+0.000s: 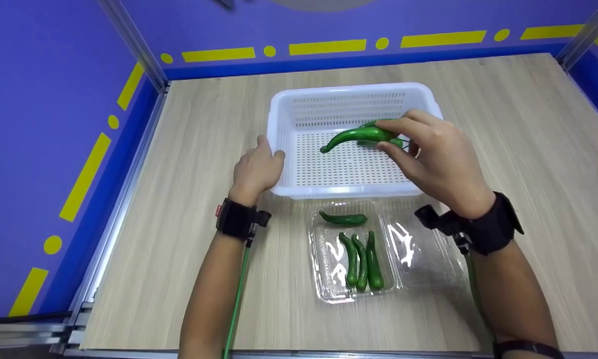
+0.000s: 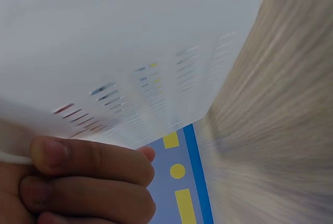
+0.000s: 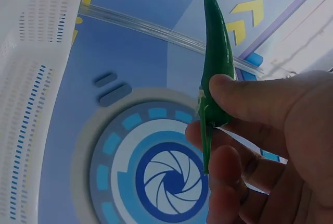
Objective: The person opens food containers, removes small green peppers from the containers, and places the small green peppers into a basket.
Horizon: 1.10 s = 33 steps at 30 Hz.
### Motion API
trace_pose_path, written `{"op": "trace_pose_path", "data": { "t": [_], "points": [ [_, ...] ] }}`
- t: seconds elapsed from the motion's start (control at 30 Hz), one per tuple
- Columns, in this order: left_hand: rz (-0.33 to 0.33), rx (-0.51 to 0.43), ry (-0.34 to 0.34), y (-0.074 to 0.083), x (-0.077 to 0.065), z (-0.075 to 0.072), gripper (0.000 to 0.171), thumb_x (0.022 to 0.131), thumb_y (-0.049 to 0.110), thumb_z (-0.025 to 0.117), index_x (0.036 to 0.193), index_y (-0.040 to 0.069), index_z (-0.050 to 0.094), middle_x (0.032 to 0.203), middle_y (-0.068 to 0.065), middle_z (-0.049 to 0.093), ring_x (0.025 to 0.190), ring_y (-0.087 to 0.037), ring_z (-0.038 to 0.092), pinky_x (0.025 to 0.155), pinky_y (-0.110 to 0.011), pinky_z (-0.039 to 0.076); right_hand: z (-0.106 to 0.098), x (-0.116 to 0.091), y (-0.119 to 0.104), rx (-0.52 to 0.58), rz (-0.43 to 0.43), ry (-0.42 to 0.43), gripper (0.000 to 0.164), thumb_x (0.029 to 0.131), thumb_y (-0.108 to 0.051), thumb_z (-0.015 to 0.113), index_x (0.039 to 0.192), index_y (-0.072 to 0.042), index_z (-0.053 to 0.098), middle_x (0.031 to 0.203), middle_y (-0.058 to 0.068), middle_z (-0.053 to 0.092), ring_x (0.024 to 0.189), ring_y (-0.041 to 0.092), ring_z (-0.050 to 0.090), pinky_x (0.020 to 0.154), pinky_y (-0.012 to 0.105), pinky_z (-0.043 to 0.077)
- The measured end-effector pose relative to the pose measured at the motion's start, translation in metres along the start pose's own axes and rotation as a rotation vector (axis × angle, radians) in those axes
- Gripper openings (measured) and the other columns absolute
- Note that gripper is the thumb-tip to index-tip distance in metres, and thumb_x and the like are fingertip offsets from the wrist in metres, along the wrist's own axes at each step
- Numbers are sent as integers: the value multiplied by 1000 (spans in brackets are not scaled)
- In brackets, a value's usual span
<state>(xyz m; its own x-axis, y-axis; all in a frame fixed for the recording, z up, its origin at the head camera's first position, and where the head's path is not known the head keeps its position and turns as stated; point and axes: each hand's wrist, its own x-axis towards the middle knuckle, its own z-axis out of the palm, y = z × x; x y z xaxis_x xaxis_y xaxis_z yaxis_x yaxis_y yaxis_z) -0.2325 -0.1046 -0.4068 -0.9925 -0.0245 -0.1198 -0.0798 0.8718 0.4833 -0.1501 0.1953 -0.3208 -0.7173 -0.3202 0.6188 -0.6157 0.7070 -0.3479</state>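
Note:
My right hand [image 1: 441, 149] pinches a curved green chili pepper [image 1: 351, 135] near its stem end, above the white plastic basket [image 1: 348, 190]. In the right wrist view, thumb and fingers hold the same pepper [image 3: 217, 52], its thin stem hanging down. Beneath it, other green peppers [image 1: 366, 143] lie in the basket, partly hidden by the hand. My left hand [image 1: 260, 167] grips the basket's left rim, thumb over the edge; the left wrist view shows its fingers [image 2: 99, 166] curled against the outer wall.
In front of the basket, a clear plastic clamshell box [image 1: 323, 279] lies opened, its lid [image 1: 428, 259] folded out to the right. One pepper [image 1: 343, 219] lies crosswise in it, above several lengthwise peppers [image 1: 373, 264]. Blue panels [image 1: 219, 30] edge the wooden table [image 1: 199, 129].

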Motion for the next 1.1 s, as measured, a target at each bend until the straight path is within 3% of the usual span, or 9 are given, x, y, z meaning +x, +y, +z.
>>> {"op": "trace_pose_path", "data": {
  "t": [0.37,0.6,1.1],
  "points": [
    [-3,6,-9,1,0,0,57,103,41,40,143,1,40,108,-23,69,88,-33,67,76,-50,52,-3,2,12,-36,76,16,29,92,-18,77,121,-14,76,97,4,72,64,12,55,61,20,36],
    [11,2,-16,0,0,-1,56,102,40,39,140,0,41,104,-22,69,84,-33,68,69,-48,53,-9,3,21,-48,124,52,30,91,-17,77,121,-14,76,99,5,73,64,11,54,62,16,36],
    [5,-5,-14,-2,1,0,56,103,41,41,141,1,41,107,-22,68,87,-33,67,73,-49,52,-5,7,48,-78,224,95,30,92,-24,77,121,-16,76,97,5,73,62,7,46,58,16,33]
  ]
}}
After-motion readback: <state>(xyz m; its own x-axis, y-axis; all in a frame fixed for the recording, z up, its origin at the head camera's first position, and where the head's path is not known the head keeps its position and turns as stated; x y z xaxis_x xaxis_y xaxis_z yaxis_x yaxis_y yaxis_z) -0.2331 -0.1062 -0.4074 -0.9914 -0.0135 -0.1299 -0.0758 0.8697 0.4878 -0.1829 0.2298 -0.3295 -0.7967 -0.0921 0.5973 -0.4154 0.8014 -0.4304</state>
